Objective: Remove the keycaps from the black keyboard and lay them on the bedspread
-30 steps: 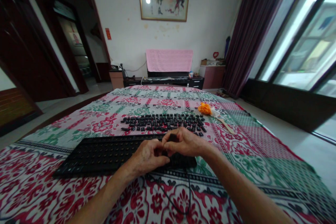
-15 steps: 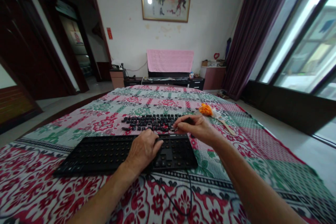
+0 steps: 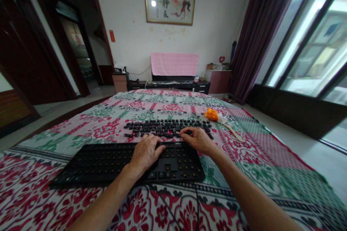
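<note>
A black computer keyboard (image 3: 107,162) lies on the patterned cloth, most of its keys stripped to bare sockets. A few keycaps (image 3: 161,175) sit in place near its front edge. My left hand (image 3: 146,153) rests on the keyboard, its fingers bent toward the far edge and the thumb stretched out. Just beyond that edge, rows of loose black keycaps (image 3: 146,126) are laid out on the cloth. My right hand (image 3: 197,140) is at the near right part of these rows, thumb and fingertips pinched at a keycap, which the fingers partly hide.
To the right lies an orange fluffy duster (image 3: 211,114) with a pale handle (image 3: 233,132). The keyboard's cable (image 3: 197,202) trails toward me. The red, green and white cloth (image 3: 252,151) covers the wide surface. A pink towel (image 3: 175,64) drapes something at the far wall.
My right hand has moved slightly left and lower, nearer the keycaps, uncovering those at the right end. The left hand stays on the keyboard. The view has shifted slightly.
</note>
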A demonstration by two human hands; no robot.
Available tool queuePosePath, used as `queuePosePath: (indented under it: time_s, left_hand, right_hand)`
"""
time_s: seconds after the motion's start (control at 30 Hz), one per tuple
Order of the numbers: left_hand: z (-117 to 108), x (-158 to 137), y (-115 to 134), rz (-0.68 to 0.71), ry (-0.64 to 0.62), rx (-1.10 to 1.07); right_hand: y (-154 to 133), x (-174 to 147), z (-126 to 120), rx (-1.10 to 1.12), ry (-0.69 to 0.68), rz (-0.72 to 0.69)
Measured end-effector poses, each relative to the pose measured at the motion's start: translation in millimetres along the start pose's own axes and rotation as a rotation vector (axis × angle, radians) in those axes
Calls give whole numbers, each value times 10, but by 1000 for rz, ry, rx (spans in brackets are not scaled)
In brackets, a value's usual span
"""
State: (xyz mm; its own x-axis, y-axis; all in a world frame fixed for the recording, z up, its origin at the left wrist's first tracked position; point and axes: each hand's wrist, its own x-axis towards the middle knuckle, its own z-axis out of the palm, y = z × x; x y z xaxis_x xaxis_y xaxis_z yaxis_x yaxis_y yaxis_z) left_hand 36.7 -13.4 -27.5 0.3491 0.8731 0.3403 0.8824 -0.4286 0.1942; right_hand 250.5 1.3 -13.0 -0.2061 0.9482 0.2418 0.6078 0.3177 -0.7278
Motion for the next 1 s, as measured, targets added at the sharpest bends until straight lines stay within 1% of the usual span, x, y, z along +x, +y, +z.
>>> queuePosePath:
  time_s: [0.13, 0.23, 0.33, 0.4, 0.43, 0.5, 0.57, 0.67, 0.77, 0.87, 1.0]
  left_hand:
    - [-26, -46, 89, -2, -32, 38]
    - [-86, -34, 116, -29, -104, 5]
    - [-153, 79, 136, -60, -168, -65]
    - [-155, 206, 185, -51, -153, -95]
    - [-134, 278, 224, -45, -158, -104]
    - [-47, 422, 325, -35, -242, -147]
    - [82, 552, 435, -45, -306, -196]
    - [285, 701, 565, -69, -344, -201]
    - [420, 793, 629, -73, -399, -198]
    - [471, 833, 640, -68, -429, -189]
    - [453, 832, 609, -72, -421, -160]
  right_hand:
    - [-6, -19, -47, 2, -62, 55]
    - [10, -15, -105, 55, -80, 83]
    - [11, 17, -185, 167, 25, 130]
    - [0, 44, -234, 234, 115, 166]
    - [-6, 56, -254, 259, 150, 176]
    - [-3, 73, -279, 269, 195, 176]
    - [26, 83, -291, 236, 211, 150]
    - [107, 94, -294, 175, 230, 98]
    - [186, 107, -289, 145, 245, 71]
    - [232, 118, -279, 122, 243, 32]
    - [250, 117, -282, 89, 238, 17]
